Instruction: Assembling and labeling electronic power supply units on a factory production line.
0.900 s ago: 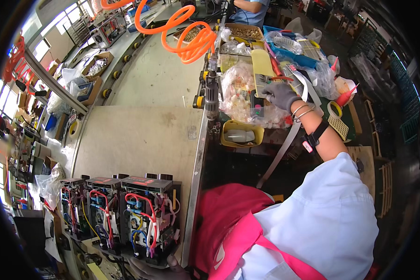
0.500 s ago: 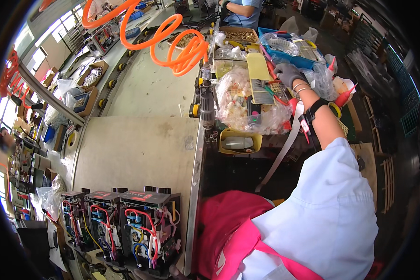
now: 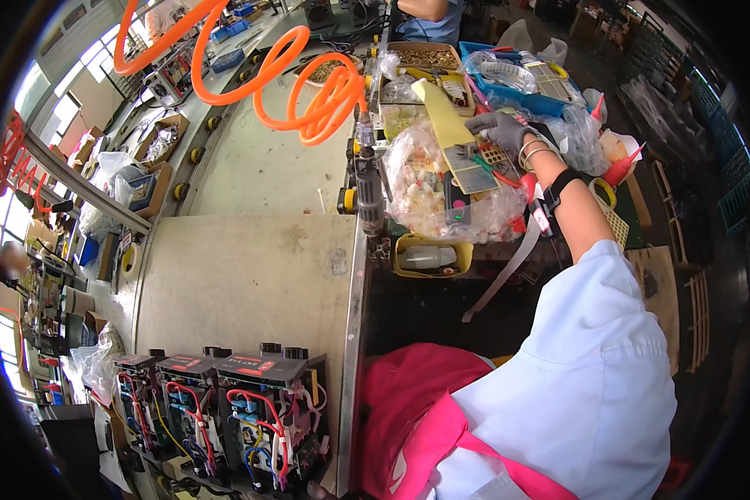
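Head view, looking down over a grey workbench (image 3: 250,275). At the lower left stand three open black electronic units with red and blue wiring (image 3: 225,408), side by side at the bench's near edge. Above the bench loops an orange coiled air hose (image 3: 308,92), ending at a grey powered screwdriver (image 3: 367,183) that hangs upright along the bench's right edge. Just right of it, a yellow plastic bin holding a white bottle (image 3: 429,254) sits below a clear plastic bag of small pale parts (image 3: 425,179). A pale yellow flat card (image 3: 450,125) lies across that bag, its long axis running away from the person and leaning slightly left.

Only the right hand (image 3: 500,129), in a grey glove, shows; it reaches forward with fingers curled downward, resting on a small gridded tray (image 3: 496,154) just right of the card, though whether it pinches anything cannot be told. Behind it sits a blue plastic tray with clear bags (image 3: 517,83). A red-tipped squeeze bottle (image 3: 621,162) stands farther right. The left hand is out of sight.
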The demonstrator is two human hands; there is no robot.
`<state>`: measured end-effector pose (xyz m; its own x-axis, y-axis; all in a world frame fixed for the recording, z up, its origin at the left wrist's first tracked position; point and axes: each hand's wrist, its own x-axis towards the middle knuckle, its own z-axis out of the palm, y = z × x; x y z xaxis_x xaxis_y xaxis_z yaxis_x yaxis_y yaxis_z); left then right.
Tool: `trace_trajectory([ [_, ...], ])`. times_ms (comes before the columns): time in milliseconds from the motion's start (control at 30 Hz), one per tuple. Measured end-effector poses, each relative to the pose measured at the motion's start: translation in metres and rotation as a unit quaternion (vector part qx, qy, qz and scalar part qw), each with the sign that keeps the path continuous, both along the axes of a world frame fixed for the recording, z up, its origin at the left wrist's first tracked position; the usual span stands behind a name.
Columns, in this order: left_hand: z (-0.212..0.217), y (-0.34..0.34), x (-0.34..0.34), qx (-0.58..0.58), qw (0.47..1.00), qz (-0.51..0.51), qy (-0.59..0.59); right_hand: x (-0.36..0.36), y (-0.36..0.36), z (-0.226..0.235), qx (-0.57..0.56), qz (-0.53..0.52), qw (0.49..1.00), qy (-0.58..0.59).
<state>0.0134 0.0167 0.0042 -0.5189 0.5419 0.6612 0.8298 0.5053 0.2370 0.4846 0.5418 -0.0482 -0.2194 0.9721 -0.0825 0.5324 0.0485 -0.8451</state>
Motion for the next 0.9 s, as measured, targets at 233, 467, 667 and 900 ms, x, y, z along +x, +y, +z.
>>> trace_trajectory([
  [233, -0.001, 0.0, 0.0, -0.001, 1.0, 0.008, 0.008, -0.029, -0.004, 0.022, 0.062, -0.079, 0.921, -0.377],
  [467, 0.004, 0.001, 0.002, -0.005, 1.0, 0.002, 0.005, -0.018, 0.01, 0.023, -0.037, -0.031, 0.95, -0.308],
  [667, -0.001, -0.001, -0.001, -0.006, 1.0, 0.002, 0.016, -0.048, 0.012, 0.033, -0.015, 0.06, 0.908, -0.414],
  [900, 0.012, 0.012, 0.006, -0.011, 0.998, -0.059, 0.026, -0.045, 0.018, 0.04, -0.038, -0.016, 0.891, -0.452],
])
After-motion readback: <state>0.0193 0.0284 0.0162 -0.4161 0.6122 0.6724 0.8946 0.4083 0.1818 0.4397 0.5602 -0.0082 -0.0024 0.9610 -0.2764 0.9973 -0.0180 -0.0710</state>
